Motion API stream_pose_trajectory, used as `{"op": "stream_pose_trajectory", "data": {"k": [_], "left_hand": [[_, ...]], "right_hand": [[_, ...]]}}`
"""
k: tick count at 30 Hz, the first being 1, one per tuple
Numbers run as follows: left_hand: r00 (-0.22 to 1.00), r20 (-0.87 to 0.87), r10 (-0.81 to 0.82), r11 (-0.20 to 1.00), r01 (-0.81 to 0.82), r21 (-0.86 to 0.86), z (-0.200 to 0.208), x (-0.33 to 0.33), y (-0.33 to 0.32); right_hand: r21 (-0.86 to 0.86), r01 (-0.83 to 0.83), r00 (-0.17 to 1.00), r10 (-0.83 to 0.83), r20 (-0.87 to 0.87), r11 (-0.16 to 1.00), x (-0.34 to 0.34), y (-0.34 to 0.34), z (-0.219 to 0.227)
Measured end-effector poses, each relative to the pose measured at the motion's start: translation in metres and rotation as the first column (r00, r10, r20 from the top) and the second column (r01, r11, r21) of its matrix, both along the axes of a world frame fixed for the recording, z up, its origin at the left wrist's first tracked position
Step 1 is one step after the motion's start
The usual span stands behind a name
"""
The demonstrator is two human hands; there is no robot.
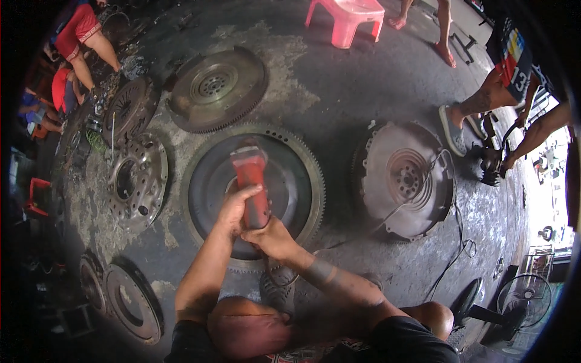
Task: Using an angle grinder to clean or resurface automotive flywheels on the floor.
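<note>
A red angle grinder [250, 181] is held over a large toothed flywheel [318, 181] on the floor before me. My left hand [237, 210] wraps round the side of its body, thumb laid along the top. Lower down, my right hand [273, 239] grips the rear end of the grinder. The grinder's head points away from me, above the flywheel's dark inner face; its disc is blurred, and I cannot tell whether it touches the metal. Part of the flywheel's near rim is hidden by my forearms.
Another flywheel [248, 78] lies beyond, with pressure plates [154, 172] at left and rings [151, 320] at lower left. At right a cable crosses a round plate [375, 193]. A pink stool [345, 18], a fan [525, 296] and other people stand around.
</note>
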State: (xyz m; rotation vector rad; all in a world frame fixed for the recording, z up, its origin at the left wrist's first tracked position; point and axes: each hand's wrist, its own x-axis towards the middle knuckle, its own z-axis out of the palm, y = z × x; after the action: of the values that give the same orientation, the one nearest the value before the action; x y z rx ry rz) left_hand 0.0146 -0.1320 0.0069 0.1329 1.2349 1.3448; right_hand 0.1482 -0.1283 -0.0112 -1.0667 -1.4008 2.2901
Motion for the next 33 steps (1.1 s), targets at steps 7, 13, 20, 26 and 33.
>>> {"op": "stream_pose_trajectory", "data": {"k": [7, 13, 20, 26, 33], "left_hand": [[0.9, 0.28, 0.334, 0.931, -0.361, 0.048, -0.006, -0.014, -0.06], [0.827, -0.074, 0.557, 0.831, -0.555, 0.046, -0.058, 0.006, -0.081], [0.784, -0.045, 0.62, 0.785, -0.62, 0.019, -0.055, 0.047, -0.101], [0.912, 0.07, 0.404, 0.903, -0.41, 0.126, -0.053, 0.037, -0.137], [0.775, 0.336, 0.535, 0.812, -0.582, 0.05, -0.057, 0.023, -0.165]], "right_hand": [[0.364, -0.435, 0.873, 0.287, 0.394, 0.824, 0.003, -0.003, 0.021], [0.341, -0.709, 0.679, 0.466, 0.568, 0.618, 0.0, -0.004, 0.005], [-0.175, -0.513, 0.742, 0.537, 0.401, 0.84, 0.019, -0.028, 0.012], [0.239, -0.588, 0.783, 0.47, 0.408, 0.772, 0.032, -0.054, -0.018], [0.104, -0.71, 0.616, 0.542, 0.572, 0.697, -0.009, -0.064, 0.011]]}}
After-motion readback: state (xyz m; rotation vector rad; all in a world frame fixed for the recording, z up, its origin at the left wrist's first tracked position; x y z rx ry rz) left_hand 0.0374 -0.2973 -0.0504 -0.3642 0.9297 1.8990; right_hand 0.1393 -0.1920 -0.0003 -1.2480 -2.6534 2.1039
